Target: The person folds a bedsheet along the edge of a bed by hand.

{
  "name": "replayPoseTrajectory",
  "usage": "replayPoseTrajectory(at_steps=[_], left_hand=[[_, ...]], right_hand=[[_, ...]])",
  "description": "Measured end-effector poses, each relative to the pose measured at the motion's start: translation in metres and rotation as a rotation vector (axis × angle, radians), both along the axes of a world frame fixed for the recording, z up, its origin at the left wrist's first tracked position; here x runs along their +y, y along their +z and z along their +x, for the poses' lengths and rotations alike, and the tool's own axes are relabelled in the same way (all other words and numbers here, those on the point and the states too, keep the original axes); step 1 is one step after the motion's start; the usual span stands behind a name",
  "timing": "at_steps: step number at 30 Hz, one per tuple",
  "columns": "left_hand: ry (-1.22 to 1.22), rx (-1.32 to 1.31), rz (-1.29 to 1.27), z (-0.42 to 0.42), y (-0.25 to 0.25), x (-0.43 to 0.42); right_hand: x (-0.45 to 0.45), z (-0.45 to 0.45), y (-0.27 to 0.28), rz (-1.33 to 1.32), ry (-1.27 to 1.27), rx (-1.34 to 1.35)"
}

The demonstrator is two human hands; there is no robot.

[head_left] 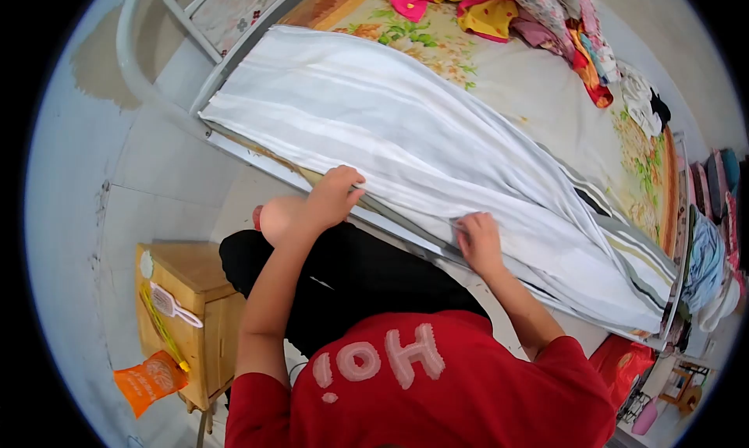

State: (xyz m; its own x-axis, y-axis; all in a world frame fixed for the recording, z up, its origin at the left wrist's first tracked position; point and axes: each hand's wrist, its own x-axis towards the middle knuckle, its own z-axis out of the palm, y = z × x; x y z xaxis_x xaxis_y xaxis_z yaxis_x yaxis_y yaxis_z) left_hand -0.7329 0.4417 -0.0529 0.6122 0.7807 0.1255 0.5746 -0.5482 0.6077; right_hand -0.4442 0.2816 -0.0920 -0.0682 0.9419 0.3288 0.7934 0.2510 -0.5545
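Observation:
A white and grey striped cloth (374,97) lies lengthwise along the near side of a bed with a flowered sheet (538,97). My left hand (335,194) is closed on the cloth's near edge, thumb and fingers pressed together. Farther right, my right hand (478,241) pinches the same edge with bent fingers. Between the two hands the edge hangs slightly over the bed's metal side rail (398,231). Toward the right end the cloth is bunched in long folds, and its dark and olive stripes show.
Colourful clothes (488,11) are heaped at the bed's far side. A white metal bed frame (129,54) curves at the upper left. A wooden cabinet (222,323) holds a pink hairbrush (175,306) and an orange packet (150,382). Folded clothes (706,253) stand beyond the right end.

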Motion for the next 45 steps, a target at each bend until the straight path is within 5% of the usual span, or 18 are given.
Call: replayPoseTrajectory(at_steps=[2, 7, 14, 19, 24, 28, 30, 31, 33, 34, 37, 40, 45], left_hand=[[-0.065, 0.028, -0.083, 0.028, 0.007, -0.019], [-0.378, 0.036, -0.125, 0.08, -0.023, -0.052], [-0.152, 0.071, 0.195, 0.123, -0.026, -0.086], [-0.055, 0.28, 0.138, 0.15, -0.036, -0.114], [-0.144, 0.121, 0.036, 0.161, -0.007, -0.138], [-0.19, 0.025, 0.017, 0.169, -0.006, -0.134], [-0.177, 0.059, -0.036, 0.181, -0.001, -0.132], [-0.148, 0.091, -0.087, 0.186, 0.004, -0.133], [-0.125, 0.076, -0.108, 0.195, 0.007, -0.132], [-0.109, 0.032, -0.095, 0.198, 0.006, -0.131], [-0.054, 0.0, -0.123, 0.204, 0.002, -0.135], [-0.036, -0.03, -0.126, 0.206, -0.014, -0.137], [0.01, -0.049, -0.272, 0.228, -0.002, -0.156]], right_hand=[[-0.012, 0.019, 0.009, -0.014, -0.2, -0.131], [-0.036, 0.056, -0.016, -0.041, -0.183, -0.134], [-0.06, 0.054, 0.019, 0.078, -0.069, 0.079], [-0.074, 0.079, 0.018, -0.068, 0.067, 0.137], [-0.055, 0.173, 0.017, 0.242, -0.631, -0.233], [-0.029, 0.252, 0.008, 0.194, -0.732, -0.406], [-0.008, 0.282, 0.013, -0.331, -0.716, -0.253], [-0.001, 0.291, 0.019, -0.337, -0.71, -0.262], [0.015, 0.297, 0.049, 0.401, -0.826, -0.191], [0.022, 0.297, 0.045, 0.476, -0.835, -0.187], [0.02, 0.283, -0.015, 0.216, -0.785, -0.214], [0.012, 0.274, -0.046, 0.347, -0.765, -0.236], [0.007, 0.271, -0.035, 0.284, -0.762, -0.2]])
